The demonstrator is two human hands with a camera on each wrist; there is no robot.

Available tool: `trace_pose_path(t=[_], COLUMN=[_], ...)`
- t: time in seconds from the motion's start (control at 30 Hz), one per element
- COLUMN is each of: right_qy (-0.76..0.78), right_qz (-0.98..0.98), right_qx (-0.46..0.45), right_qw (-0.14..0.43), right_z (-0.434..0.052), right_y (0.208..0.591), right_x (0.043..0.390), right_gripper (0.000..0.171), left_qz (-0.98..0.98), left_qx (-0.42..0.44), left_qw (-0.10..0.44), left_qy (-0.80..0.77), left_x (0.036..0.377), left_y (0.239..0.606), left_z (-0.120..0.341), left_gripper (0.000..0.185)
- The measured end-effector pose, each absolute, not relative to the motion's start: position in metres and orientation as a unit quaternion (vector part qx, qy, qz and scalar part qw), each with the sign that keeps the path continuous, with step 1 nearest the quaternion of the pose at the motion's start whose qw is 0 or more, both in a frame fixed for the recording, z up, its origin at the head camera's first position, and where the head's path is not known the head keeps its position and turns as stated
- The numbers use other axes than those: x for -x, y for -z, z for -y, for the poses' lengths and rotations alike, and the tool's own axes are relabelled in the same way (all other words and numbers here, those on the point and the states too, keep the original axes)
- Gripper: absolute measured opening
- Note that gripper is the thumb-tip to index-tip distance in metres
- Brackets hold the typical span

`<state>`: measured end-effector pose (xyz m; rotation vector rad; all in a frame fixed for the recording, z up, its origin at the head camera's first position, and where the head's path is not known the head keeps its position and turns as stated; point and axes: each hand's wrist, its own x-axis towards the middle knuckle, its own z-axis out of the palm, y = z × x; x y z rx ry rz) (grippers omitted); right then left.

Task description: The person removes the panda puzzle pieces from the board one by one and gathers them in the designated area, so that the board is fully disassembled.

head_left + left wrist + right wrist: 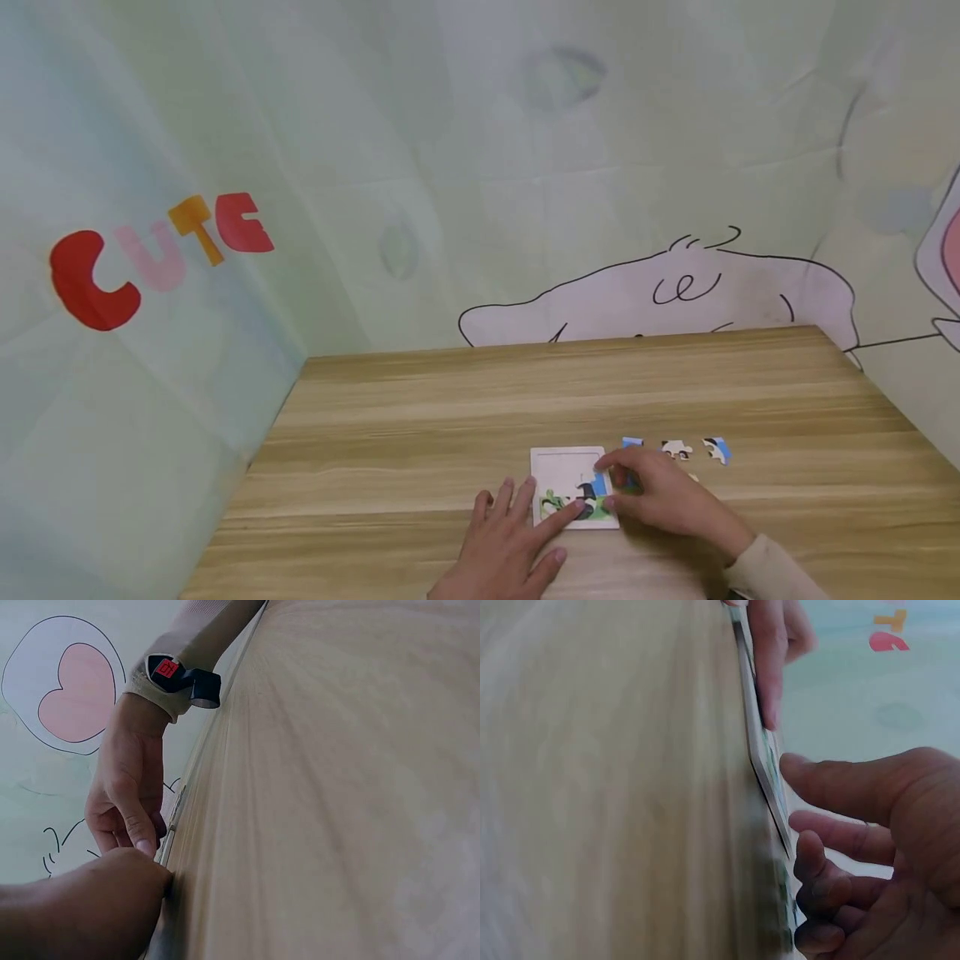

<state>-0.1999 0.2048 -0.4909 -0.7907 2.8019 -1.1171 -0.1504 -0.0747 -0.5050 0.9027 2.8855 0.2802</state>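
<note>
Several puzzle pieces (553, 505) in 1 white tray (557, 468); left hand (500, 540) outspread, right hand (662, 495) partly curled, both hands empty

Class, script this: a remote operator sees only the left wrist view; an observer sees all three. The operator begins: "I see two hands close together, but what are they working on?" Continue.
Observer: A white puzzle tray. In the head view, fitted pieces fill its near row, while its upper left part is bare.
Operator: The left hand's fingertips are hidden from me. What are they doing?
Observer: One finger of the left hand reaches over the tray's near edge onto the fitted pieces.
Operator: Are any pieces lying outside the tray?
Observer: Yes, loose pieces lie on the table to the tray's right, in the head view.
</note>
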Motion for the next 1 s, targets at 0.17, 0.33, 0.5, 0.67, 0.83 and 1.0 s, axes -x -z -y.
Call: trace_pose_path(t=[0.17,0.33,0.5,0.67,0.83,1.0], right_qy=[0.338,0.339,0.344,0.36,0.393,0.403], right_qz=[-0.909,-0.915,-0.918,-0.911,-0.896,-0.894], right_qx=[0.243,0.218,0.196,0.199,0.208,0.194], right_qw=[0.001,0.009,0.019,0.018,0.004,-0.018], right_z=[-0.1989,-0.1963,-0.1945,-0.1948,-0.1944,-0.1941], right_y=[0.4927,0.4907,0.489,0.4898,0.4893,0.4874], right_x=[0.198,0.1986,0.1996,0.1996,0.1991,0.1989], right_gripper=[0.035,0.034,0.035,0.034,0.019,0.018], left_qz=[-0.95,-0.951,-0.951,-0.951,-0.951,-0.95], left_qx=[-0.292,-0.294,-0.292,-0.286,-0.29,-0.296], left_qw=[0.061,0.047,0.056,0.073,0.063,0.047], left_qy=[-0.091,-0.086,-0.087,-0.088,-0.087,-0.09], left_x=[0.1503,0.1503,0.151,0.1505,0.1494,0.1484], left_y=[0.5051,0.5055,0.5053,0.5037,0.5028,0.5024], left_z=[0.0731,0.0731,0.0725,0.072,0.0723,0.0728], left_gripper=[0.051,0.051,0.051,0.052,0.051,0.051])
